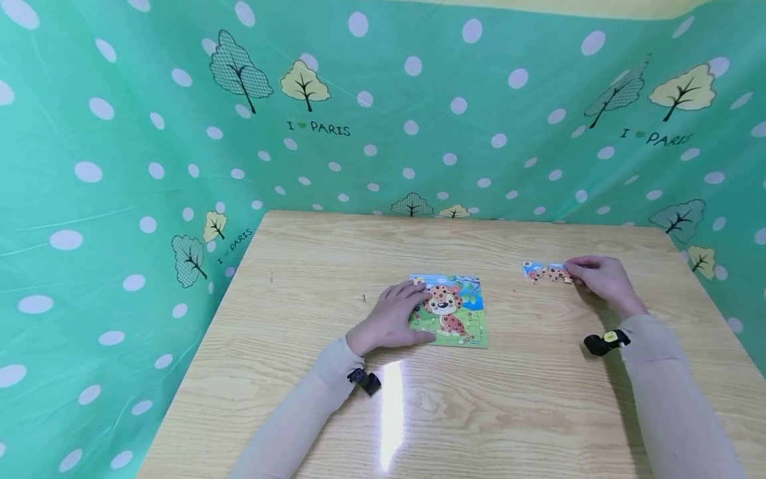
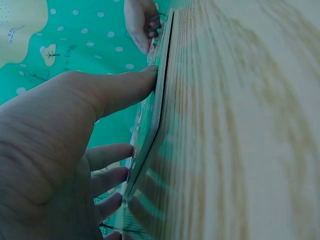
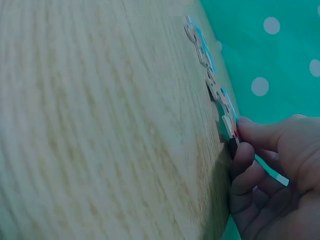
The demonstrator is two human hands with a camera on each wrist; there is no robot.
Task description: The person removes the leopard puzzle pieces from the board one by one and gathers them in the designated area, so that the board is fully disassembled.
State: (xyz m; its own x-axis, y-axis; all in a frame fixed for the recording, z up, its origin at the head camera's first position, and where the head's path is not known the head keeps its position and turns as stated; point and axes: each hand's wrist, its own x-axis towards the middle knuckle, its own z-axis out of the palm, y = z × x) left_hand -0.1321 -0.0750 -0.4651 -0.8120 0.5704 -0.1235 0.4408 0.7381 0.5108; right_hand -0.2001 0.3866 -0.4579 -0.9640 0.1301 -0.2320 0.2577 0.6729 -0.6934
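A square puzzle board point(image 1: 473, 326) with a spotted leopard cub on grass lies flat on the table. My left hand point(image 1: 391, 318) rests on its left side, fingers spread and thumb on the near edge. In the left wrist view, the thumb and fingertips of the left hand point(image 2: 50, 145) touch the board point(image 2: 156, 105). Farther right, my right hand point(image 1: 604, 279) pinches the right end of a row of puzzle pieces point(image 1: 541, 273), blue with orange spots. The right wrist view shows the row of pieces point(image 3: 207, 65) edge-on, thumb and forefinger of the right hand point(image 3: 280, 170) at its near end.
A wooden table point(image 1: 299, 412) extends around both hands, with a bright glare patch in front of the left one. A green polka-dotted cloth point(image 1: 335, 159) hangs behind and at the sides. Small dark wrist cameras point(image 1: 365, 381) sit on both sleeves.
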